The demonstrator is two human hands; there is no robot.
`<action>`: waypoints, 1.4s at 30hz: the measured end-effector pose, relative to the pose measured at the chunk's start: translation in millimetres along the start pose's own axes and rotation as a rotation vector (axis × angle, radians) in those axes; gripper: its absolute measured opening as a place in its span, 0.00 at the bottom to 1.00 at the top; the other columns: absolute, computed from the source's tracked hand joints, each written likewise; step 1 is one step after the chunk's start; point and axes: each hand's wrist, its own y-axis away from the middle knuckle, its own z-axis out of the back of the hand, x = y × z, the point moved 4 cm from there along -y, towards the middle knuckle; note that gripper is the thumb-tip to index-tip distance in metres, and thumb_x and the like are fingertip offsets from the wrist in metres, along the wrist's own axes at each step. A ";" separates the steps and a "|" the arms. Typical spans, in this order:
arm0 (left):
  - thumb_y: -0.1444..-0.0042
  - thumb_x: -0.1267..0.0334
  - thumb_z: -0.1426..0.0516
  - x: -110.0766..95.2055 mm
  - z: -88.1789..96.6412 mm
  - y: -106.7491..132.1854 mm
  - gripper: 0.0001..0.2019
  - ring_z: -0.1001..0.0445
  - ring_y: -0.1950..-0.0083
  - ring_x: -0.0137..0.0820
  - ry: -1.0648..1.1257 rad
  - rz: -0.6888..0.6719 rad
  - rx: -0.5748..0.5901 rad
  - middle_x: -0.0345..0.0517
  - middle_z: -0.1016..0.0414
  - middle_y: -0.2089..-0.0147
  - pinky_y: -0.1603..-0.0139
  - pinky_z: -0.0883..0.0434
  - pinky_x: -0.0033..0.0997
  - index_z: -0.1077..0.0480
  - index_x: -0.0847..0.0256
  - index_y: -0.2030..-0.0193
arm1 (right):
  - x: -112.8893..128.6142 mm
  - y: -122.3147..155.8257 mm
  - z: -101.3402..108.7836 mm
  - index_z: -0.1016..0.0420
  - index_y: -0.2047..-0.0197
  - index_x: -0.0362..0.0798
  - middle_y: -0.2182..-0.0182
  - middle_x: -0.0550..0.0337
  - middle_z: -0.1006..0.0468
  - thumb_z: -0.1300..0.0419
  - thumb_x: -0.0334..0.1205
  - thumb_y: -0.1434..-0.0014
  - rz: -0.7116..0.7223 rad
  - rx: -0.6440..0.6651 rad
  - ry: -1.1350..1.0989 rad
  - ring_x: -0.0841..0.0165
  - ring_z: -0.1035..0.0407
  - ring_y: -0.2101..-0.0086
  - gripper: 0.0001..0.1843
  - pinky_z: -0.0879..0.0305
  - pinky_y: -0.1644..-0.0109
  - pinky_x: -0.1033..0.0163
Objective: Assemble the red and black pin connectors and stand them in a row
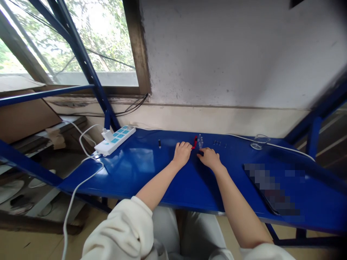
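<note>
Palm down over the blue table (146, 180), my left hand (182, 154) has its fingers curled beside some small red pieces (194, 143). Its fingertips are at the edge of the red pieces, and whatever they grip is hidden. To the right, my right hand (210, 158) has bent fingers, thumb and forefinger close together by a small dark spot too small to name. Just beyond it stands a cluster of small clear tubes or bottles (200, 141). A small black-capped vial (159, 143) stands apart, left of my left hand.
A white power strip (116, 141) with a plugged-in adapter lies at the left, its cable hanging down. Several tiny clear parts (217, 142) lie right of the tubes. Farther right are a drinking glass (259, 142) and a dark flat object (267, 189), partly blurred. Blue frame posts flank the table.
</note>
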 end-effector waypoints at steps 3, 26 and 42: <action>0.42 0.67 0.54 0.8 4.2 1.1 0.10 0.35 0.57 0.36 0.048 0.038 -0.034 0.49 0.30 0.61 0.55 0.42 0.38 0.32 0.60 0.61 | -0.4 -1.2 -4.1 0.34 0.47 0.50 0.47 0.48 0.36 0.51 0.47 0.44 0.018 0.021 -0.007 0.54 0.43 0.49 0.22 0.44 0.53 0.47; 0.48 0.63 0.46 32.2 36.6 17.8 0.05 0.30 0.66 0.28 0.588 0.486 -0.396 0.44 0.29 0.67 0.63 0.34 0.29 0.33 0.62 0.67 | -0.1 -3.8 -13.9 0.42 0.41 0.49 0.42 0.50 0.43 0.55 0.49 0.42 0.053 0.084 0.000 0.53 0.51 0.44 0.27 0.46 0.50 0.45; 0.52 0.63 0.43 42.7 21.8 19.1 0.06 0.30 0.67 0.28 0.838 0.611 -0.392 0.45 0.28 0.69 0.62 0.32 0.29 0.31 0.64 0.69 | 22.0 6.8 19.8 0.36 0.64 0.47 0.73 0.58 0.30 0.53 0.42 0.42 0.321 -0.487 -0.649 0.69 0.35 0.73 0.09 0.40 0.67 0.65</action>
